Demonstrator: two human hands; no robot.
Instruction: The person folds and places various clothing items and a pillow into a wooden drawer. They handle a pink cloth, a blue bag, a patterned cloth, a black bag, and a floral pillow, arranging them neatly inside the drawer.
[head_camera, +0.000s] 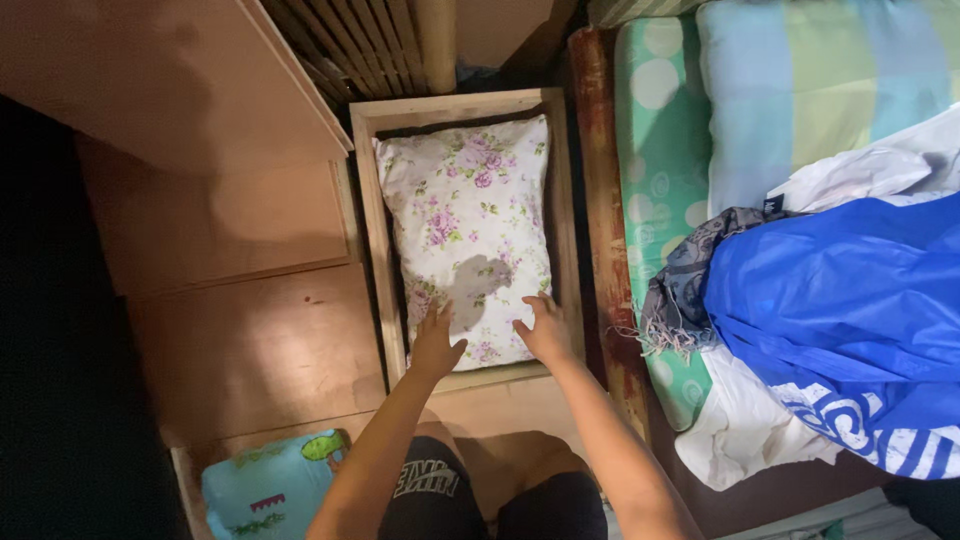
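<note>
- A soft, plump pillow (465, 235) in white cotton with purple flowers fills a shallow box (366, 215) of bare pale wood, beside the bed (660, 150).
- Both hands press flat on its near end: left hand (435, 343) and right hand (545, 330), fingers spread, gripping nothing.
- Slick blue cloth (840, 300) and a fringed grey scarf (680, 290) lie crumpled on the dotted green sheet.
- The room's left side is lost in darkness.

No packages, labels, signs or screens show clearly; the light-blue printed item (270, 490) below-left of the left hand (436, 345) looks like fabric.
</note>
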